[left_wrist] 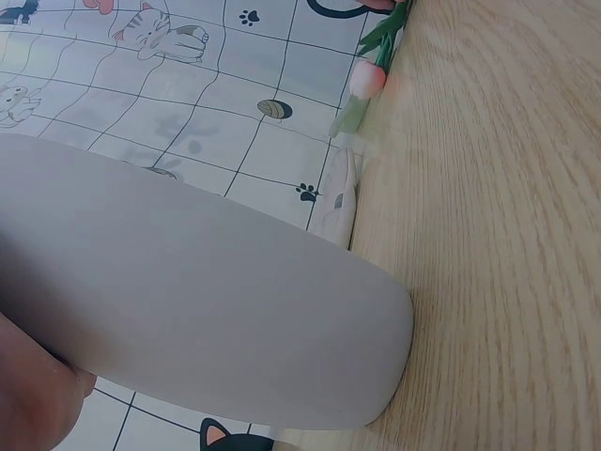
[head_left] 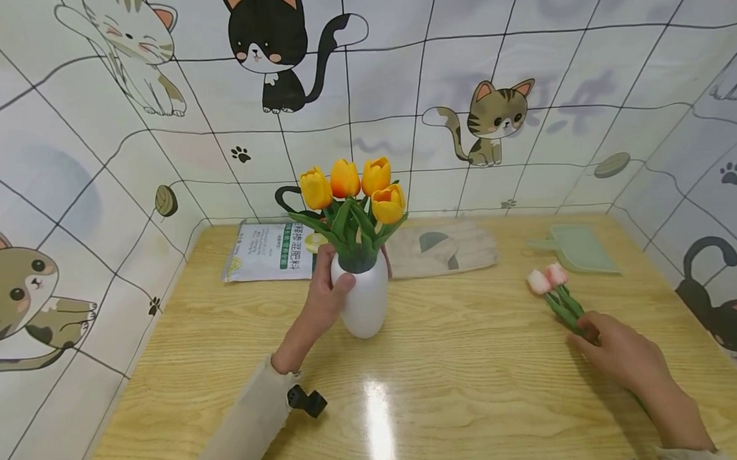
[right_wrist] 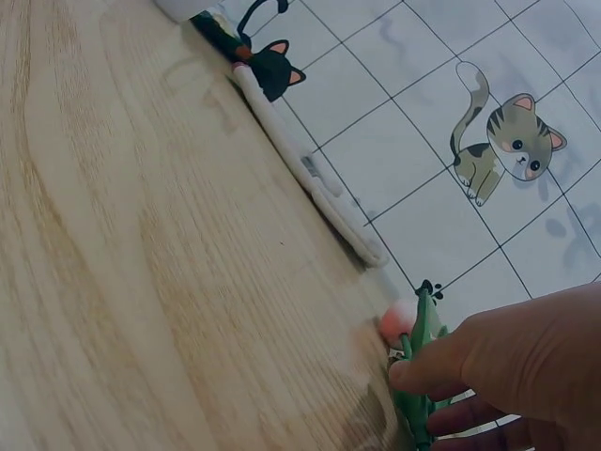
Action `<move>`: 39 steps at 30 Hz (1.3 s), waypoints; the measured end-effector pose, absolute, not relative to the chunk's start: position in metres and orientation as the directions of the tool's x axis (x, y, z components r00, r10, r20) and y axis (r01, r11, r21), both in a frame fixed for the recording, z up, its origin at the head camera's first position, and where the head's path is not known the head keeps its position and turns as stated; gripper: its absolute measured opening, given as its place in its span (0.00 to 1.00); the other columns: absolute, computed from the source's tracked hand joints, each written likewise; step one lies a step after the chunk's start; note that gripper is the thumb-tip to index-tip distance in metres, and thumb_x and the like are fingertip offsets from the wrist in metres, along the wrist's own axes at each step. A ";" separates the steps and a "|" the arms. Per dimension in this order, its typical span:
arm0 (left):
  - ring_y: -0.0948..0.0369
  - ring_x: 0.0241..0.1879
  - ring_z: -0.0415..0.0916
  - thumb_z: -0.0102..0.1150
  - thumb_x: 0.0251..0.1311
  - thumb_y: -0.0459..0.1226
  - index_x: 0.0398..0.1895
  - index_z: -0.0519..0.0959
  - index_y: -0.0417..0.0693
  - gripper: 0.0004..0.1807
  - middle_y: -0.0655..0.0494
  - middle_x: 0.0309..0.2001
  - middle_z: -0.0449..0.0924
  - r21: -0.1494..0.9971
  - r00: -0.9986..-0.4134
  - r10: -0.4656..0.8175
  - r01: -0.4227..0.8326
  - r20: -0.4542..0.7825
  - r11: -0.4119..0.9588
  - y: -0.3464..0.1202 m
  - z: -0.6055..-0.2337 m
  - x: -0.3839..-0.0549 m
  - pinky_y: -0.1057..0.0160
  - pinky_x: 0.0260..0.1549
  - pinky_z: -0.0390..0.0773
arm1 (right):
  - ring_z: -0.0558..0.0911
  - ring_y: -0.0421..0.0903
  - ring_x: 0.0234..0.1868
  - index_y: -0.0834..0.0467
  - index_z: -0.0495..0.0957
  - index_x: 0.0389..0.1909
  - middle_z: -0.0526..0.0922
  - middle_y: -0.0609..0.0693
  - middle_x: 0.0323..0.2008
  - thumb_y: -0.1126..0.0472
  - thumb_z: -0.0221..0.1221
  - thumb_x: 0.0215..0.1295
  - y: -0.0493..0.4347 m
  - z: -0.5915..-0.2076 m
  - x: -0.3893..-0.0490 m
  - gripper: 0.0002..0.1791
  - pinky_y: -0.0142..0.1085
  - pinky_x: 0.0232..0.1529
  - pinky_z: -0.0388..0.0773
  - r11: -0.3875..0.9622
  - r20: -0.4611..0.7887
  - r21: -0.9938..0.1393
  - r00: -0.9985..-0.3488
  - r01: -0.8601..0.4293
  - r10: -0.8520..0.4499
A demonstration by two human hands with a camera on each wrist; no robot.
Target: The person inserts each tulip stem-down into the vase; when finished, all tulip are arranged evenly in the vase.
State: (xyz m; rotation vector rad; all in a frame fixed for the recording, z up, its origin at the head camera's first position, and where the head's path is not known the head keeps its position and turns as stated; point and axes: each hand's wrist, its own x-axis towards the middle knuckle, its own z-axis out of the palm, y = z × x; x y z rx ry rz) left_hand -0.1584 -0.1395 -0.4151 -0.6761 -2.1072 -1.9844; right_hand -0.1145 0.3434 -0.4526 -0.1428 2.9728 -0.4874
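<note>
My left hand point(head_left: 323, 299) grips the upper left side of a white vase point(head_left: 365, 305), thumb at the front. Several yellow-orange tulips point(head_left: 345, 179) with green leaves stand in that vase. The left wrist view shows the vase's smooth side point(left_wrist: 216, 301) at close range, its base at the wooden table. Over at the right, my right hand point(head_left: 627, 356) pinches the green stems of two pale pink tulips point(head_left: 556, 275) between thumb and fingers. Their heads point away from me, low over the table. In the right wrist view the thumb lies across the green stems point(right_wrist: 413, 404).
Behind the vase lies a printed white-and-green packet point(head_left: 267, 251). Beside it is a pair of beige gloves point(head_left: 462, 250), and a pale green dustpan-shaped scoop point(head_left: 582, 251) lies at the back right. A cat-patterned wall covering point(head_left: 387, 85) encloses the wooden table point(head_left: 462, 390).
</note>
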 end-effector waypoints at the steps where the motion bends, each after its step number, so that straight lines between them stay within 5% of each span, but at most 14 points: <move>1: 0.47 0.61 0.63 0.51 0.53 0.75 0.63 0.52 0.41 0.53 0.38 0.66 0.58 0.901 -0.882 0.209 0.433 0.422 0.010 -0.140 -0.415 -0.159 0.38 0.58 0.68 | 0.84 0.59 0.40 0.64 0.75 0.52 0.85 0.59 0.42 0.40 0.55 0.71 0.344 -0.453 -0.114 0.29 0.49 0.27 0.74 0.944 -0.112 -0.323 -0.987 -0.073 -0.114; 6: 0.48 0.62 0.62 0.52 0.53 0.75 0.62 0.52 0.43 0.53 0.40 0.66 0.59 0.904 -0.884 0.210 0.428 0.417 0.005 -0.140 -0.416 -0.159 0.37 0.59 0.68 | 0.84 0.55 0.35 0.64 0.75 0.51 0.85 0.59 0.39 0.42 0.56 0.70 0.347 -0.455 -0.115 0.27 0.47 0.25 0.74 0.949 -0.105 -0.305 -0.988 -0.075 -0.112; 13: 0.50 0.62 0.63 0.53 0.54 0.73 0.62 0.56 0.55 0.45 0.43 0.66 0.59 0.903 -0.881 0.218 0.429 0.421 -0.012 -0.141 -0.418 -0.160 0.40 0.59 0.69 | 0.68 0.45 0.25 0.55 0.72 0.31 0.69 0.47 0.22 0.50 0.57 0.70 0.352 -0.455 -0.113 0.13 0.39 0.22 0.58 0.965 -0.133 -0.259 -0.988 -0.043 -0.080; 16: 0.51 0.61 0.64 0.53 0.54 0.73 0.61 0.56 0.59 0.43 0.43 0.65 0.60 0.902 -0.879 0.220 0.432 0.424 -0.013 -0.141 -0.418 -0.160 0.42 0.59 0.70 | 0.69 0.45 0.25 0.55 0.74 0.33 0.72 0.47 0.23 0.50 0.55 0.70 0.354 -0.454 -0.113 0.13 0.39 0.22 0.60 0.967 -0.156 -0.251 -0.985 -0.032 -0.074; 23: 0.49 0.61 0.64 0.53 0.54 0.74 0.63 0.54 0.45 0.50 0.41 0.65 0.61 0.903 -0.882 0.212 0.430 0.420 -0.001 -0.141 -0.419 -0.161 0.40 0.58 0.70 | 0.78 0.45 0.29 0.58 0.78 0.39 0.82 0.49 0.30 0.49 0.56 0.69 0.354 -0.456 -0.118 0.15 0.42 0.23 0.67 0.967 -0.154 -0.251 -0.985 -0.037 -0.078; 32: 0.50 0.62 0.64 0.53 0.54 0.73 0.62 0.56 0.64 0.41 0.42 0.66 0.60 0.905 -0.880 0.223 0.425 0.418 -0.021 -0.142 -0.418 -0.160 0.39 0.60 0.69 | 0.78 0.46 0.28 0.59 0.78 0.39 0.83 0.52 0.31 0.50 0.55 0.68 0.344 -0.453 -0.121 0.15 0.43 0.21 0.68 0.968 -0.123 -0.249 -0.990 -0.036 -0.069; 39: 0.50 0.61 0.65 0.53 0.54 0.74 0.60 0.56 0.67 0.39 0.42 0.65 0.62 0.902 -0.876 0.226 0.431 0.426 -0.027 -0.142 -0.419 -0.160 0.38 0.58 0.70 | 0.78 0.46 0.28 0.58 0.79 0.39 0.84 0.52 0.33 0.51 0.54 0.68 0.337 -0.446 -0.121 0.14 0.42 0.22 0.68 0.961 -0.095 -0.272 -0.992 -0.050 -0.078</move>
